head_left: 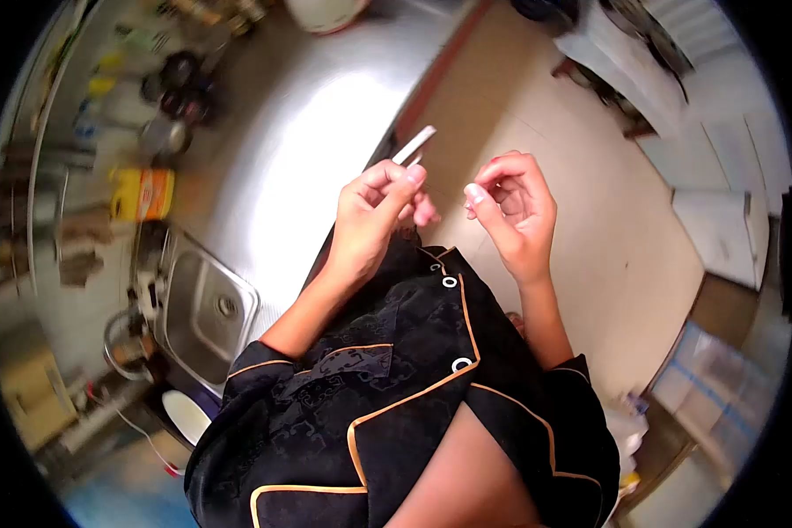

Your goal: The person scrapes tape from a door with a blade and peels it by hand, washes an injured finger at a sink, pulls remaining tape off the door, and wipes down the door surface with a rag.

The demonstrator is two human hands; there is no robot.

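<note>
My left hand [370, 211] is closed, with the thumb pressed against the fingers. Out of its grip sticks a short, slim white stick [416, 144], pointing up and away; its lower end is hidden by the fingers. To the right, my right hand [521, 209] is raised over the floor with fingers curled and thumb and fingertips close together in a pinch. Whether anything small lies between those fingertips cannot be made out. A gap separates the two hands.
A shiny steel counter [299, 158] runs along the left, with a sink [211, 304] set into it. Near the wall stand a yellow jug [143, 194] and several blurred bottles. Tiled floor [603, 220] lies to the right, with a plastic-covered box [708, 378] beyond.
</note>
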